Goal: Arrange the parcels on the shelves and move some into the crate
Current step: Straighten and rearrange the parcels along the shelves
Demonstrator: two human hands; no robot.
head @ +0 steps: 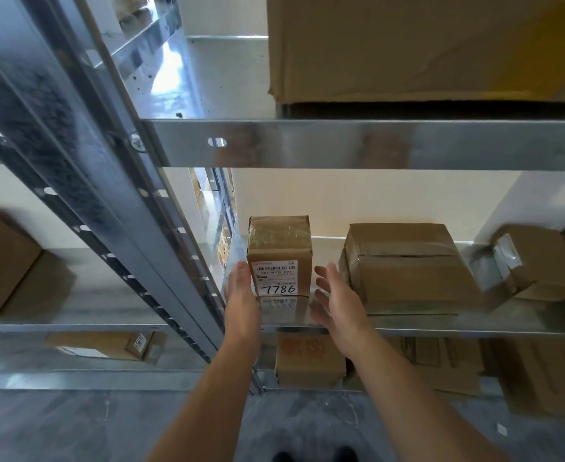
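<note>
1. We see the small parcel (279, 248), labelled 7786, standing upright at the left end of the middle shelf (474, 325).
2. Our left hand (241, 295) lies with straight fingers against its left side.
3. Our right hand (336, 295) is spread wide and holds nothing, between the parcel and a larger box (408, 271).

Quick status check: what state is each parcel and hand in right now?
7786 parcel: upright on the middle shelf, taped shut.
Left hand: open, flat against its left side.
Right hand: open, beside its right side, not gripping.
Wide parcel: flat, taped shut.
Right parcel: tilted, blurred.
Large carton: on the upper shelf.
</note>
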